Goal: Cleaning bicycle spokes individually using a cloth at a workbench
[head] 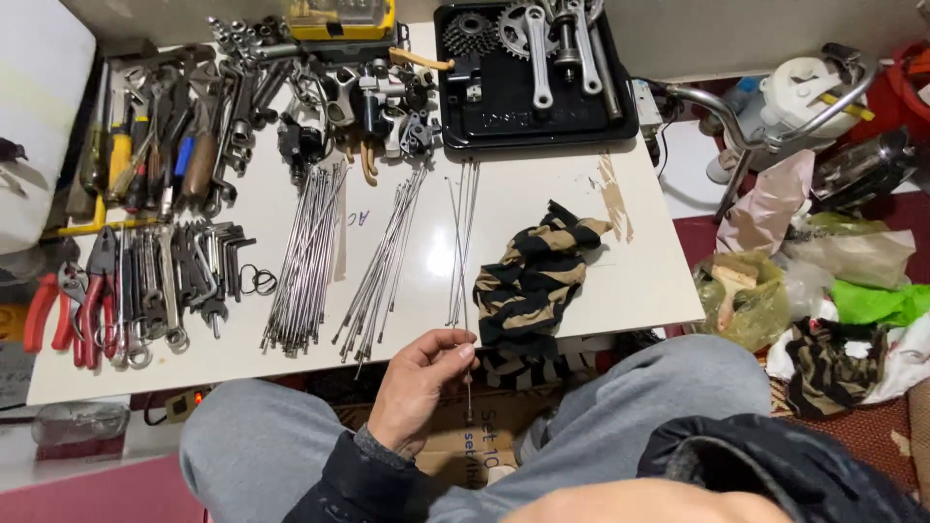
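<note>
On white table (639, 281), three spoke bundles (308, 257), left hand (418, 387) pinching one spoke (468, 373)

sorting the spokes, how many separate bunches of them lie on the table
3: a thick bunch of thin steel spokes at left, a second bunch in the middle, a sparse bunch beside the striped cloth. The left hand pinches one more.

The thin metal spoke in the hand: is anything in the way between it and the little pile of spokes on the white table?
Nothing visible blocks it. The left hand pinches the spoke at the table's near edge, right below the small pile of spokes. The striped cloth lies just to one side, not between.
</note>
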